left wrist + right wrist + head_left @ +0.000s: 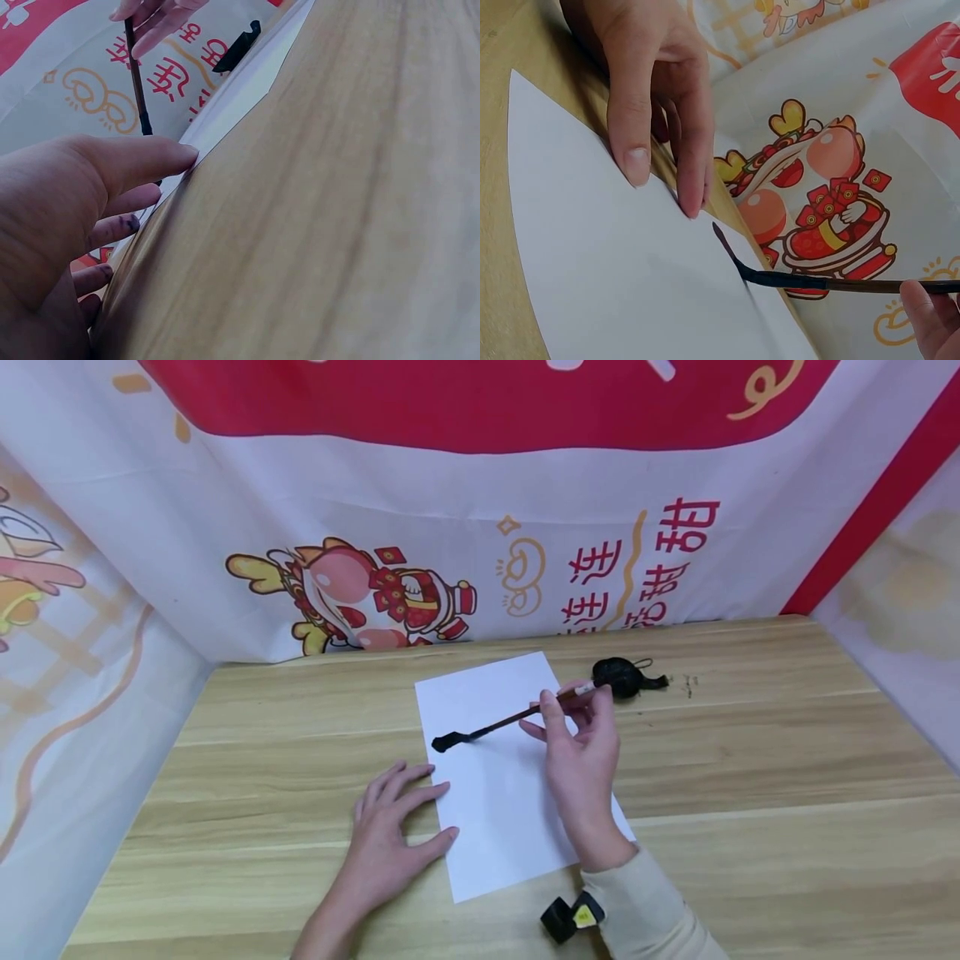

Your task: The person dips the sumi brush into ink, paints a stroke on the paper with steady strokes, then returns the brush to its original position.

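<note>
A white sheet of paper lies slightly turned on the table. My right hand pinches the brown handle of a writing brush between thumb and fingers, over the paper's right side. The brush slants down to the left. Its black bristles meet a short, thick black ink stroke near the paper's left edge; in the right wrist view the brush tip bends at the stroke's end. My left hand rests spread at the left edge, thumb and fingertips on the paper. Dark stains mark its fingers.
A black lumpy bundle with a thin loop lies beyond the paper's upper right, dark specks next to it. A small black device with a yellow label is at my right wrist. Behind the wooden table hangs a printed cloth.
</note>
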A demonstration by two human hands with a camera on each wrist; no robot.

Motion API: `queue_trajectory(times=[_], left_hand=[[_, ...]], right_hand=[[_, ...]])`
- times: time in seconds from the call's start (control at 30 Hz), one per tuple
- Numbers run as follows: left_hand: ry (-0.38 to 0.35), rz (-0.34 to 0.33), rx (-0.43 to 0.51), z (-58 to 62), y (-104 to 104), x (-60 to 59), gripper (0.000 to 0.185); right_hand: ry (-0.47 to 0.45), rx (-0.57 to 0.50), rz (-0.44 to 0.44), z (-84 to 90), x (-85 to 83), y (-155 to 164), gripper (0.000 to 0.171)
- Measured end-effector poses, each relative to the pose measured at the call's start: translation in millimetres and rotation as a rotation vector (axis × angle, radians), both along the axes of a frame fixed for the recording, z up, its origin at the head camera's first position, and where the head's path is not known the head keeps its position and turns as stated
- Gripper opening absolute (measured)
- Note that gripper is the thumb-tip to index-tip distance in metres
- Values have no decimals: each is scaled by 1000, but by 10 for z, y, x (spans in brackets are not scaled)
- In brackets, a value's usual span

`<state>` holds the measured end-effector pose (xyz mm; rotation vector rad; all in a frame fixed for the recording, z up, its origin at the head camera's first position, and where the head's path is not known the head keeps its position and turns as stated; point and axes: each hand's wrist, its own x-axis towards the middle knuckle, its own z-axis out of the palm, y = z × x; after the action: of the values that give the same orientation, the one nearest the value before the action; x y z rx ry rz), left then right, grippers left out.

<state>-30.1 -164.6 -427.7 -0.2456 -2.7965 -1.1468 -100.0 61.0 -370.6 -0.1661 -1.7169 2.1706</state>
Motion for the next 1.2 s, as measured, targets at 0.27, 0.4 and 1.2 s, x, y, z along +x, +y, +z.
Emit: queue_trajectory(times=[0.27,0.4,1.2], left_hand=[[0,1,6,-3,0,-5,52],[-4,0,2,2,4,-3,51],[-6,-2,-7,-7,1,-7,52]], right_hand=[[-1,11,-21,11,-14,21,20],[-2,34,-41,10,-17,37,18],[19,98,-66,42,1,100,18]])
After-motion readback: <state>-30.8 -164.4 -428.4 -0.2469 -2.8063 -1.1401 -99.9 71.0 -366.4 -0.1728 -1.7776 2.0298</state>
